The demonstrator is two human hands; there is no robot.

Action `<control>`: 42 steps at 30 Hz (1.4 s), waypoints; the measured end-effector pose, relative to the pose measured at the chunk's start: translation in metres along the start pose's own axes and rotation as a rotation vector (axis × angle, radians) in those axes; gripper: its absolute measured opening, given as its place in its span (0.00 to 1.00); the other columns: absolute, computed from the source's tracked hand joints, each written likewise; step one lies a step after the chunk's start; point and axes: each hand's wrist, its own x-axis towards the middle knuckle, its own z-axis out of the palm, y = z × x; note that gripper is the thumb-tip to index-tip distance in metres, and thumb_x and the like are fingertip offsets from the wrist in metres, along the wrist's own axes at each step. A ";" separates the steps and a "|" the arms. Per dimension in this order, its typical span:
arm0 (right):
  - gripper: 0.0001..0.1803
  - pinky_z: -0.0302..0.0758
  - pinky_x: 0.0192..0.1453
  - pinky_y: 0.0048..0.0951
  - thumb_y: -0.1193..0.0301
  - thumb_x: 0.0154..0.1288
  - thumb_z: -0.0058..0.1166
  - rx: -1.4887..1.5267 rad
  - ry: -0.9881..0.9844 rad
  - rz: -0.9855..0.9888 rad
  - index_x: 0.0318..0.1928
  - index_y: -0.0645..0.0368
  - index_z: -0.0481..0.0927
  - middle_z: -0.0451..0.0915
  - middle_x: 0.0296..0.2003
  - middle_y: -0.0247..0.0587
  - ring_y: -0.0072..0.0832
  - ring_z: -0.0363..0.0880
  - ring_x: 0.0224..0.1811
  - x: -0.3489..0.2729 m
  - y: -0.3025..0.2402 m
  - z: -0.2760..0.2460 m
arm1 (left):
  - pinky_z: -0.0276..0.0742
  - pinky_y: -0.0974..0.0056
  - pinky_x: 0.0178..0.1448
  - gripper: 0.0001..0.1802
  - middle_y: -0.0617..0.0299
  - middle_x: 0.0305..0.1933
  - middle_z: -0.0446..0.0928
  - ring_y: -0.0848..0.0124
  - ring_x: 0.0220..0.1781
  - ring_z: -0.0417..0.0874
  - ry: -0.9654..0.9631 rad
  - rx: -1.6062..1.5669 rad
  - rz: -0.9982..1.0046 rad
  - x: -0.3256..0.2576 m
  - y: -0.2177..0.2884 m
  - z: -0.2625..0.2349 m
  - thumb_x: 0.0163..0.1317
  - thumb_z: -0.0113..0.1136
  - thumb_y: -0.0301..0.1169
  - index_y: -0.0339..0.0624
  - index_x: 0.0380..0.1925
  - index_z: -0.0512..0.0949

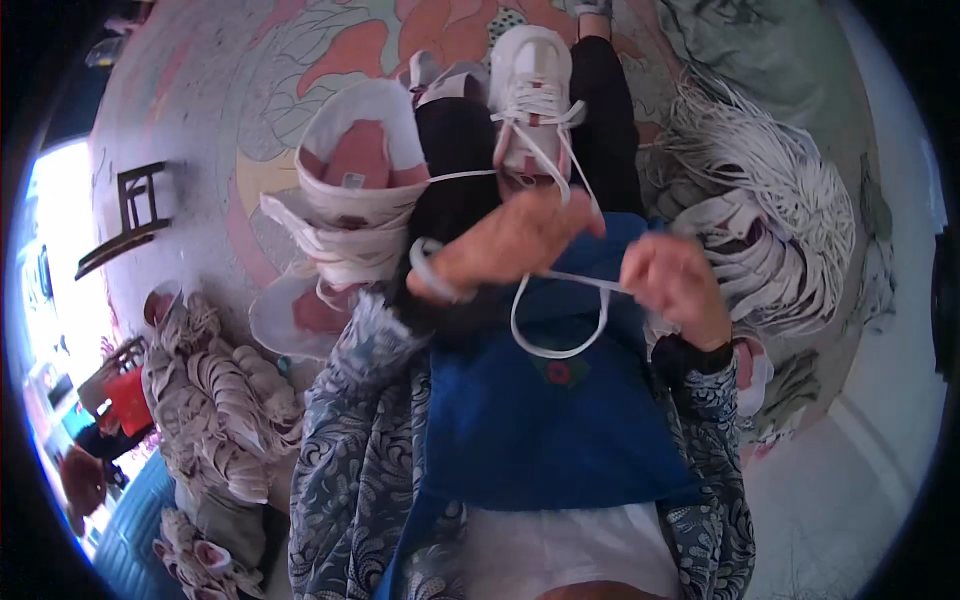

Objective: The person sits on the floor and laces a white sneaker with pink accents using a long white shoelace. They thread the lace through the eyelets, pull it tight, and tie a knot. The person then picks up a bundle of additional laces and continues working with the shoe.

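A white sneaker (530,90) with pinkish-red trim rests between my legs, its laces threaded and partly hanging free. My left hand (520,240) is over my lap just below the shoe, fingers closed where a white shoelace (560,352) comes in; the exact grip is blurred. Farther right, my right hand (678,285) is closed on the same lace, which runs taut between the hands. Under it a loose loop hangs in front of my blue apron (540,430). Another strand stretches leftward across my leg.
Left of my leg stand stacked white shoe uppers (355,215) with pink insides. A heap of uppers (220,400) lies at lower left. On the right are a large bundle of white laces (800,200) with more uppers and a green cloth (770,60). A dark small stool (135,220) lies far left.
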 end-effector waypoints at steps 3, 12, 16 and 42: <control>0.22 0.66 0.24 0.18 0.52 0.73 0.42 0.283 0.479 0.194 0.45 0.58 0.78 0.74 0.26 0.26 0.16 0.67 0.20 0.008 0.034 0.000 | 0.76 0.62 0.45 0.08 0.53 0.34 0.76 0.59 0.39 0.80 -0.162 -0.516 -0.062 0.005 0.062 0.006 0.67 0.47 0.26 0.36 0.41 0.74; 0.19 0.58 0.21 0.13 0.57 0.73 0.46 0.499 0.162 0.035 0.50 0.60 0.76 0.69 0.24 0.21 0.10 0.60 0.18 0.073 0.055 -0.011 | 0.75 0.62 0.46 0.12 0.55 0.36 0.77 0.62 0.39 0.79 -0.332 -0.474 0.106 -0.003 0.040 0.023 0.69 0.45 0.33 0.37 0.42 0.76; 0.17 0.57 0.23 0.13 0.61 0.74 0.45 0.075 0.271 0.109 0.45 0.63 0.79 0.69 0.23 0.21 0.09 0.61 0.20 0.064 0.050 -0.005 | 0.75 0.65 0.37 0.14 0.59 0.30 0.78 0.70 0.32 0.79 -0.065 -0.340 -0.378 -0.021 -0.009 -0.022 0.67 0.52 0.37 0.35 0.40 0.74; 0.03 0.67 0.27 0.45 0.76 0.58 0.49 -0.909 -0.005 -0.223 0.32 0.61 0.70 0.72 0.19 0.51 0.51 0.76 0.25 0.083 0.055 0.064 | 0.78 0.68 0.32 0.17 0.55 0.31 0.79 0.71 0.27 0.81 0.343 -0.602 -0.841 -0.018 -0.027 -0.010 0.68 0.54 0.39 0.34 0.44 0.70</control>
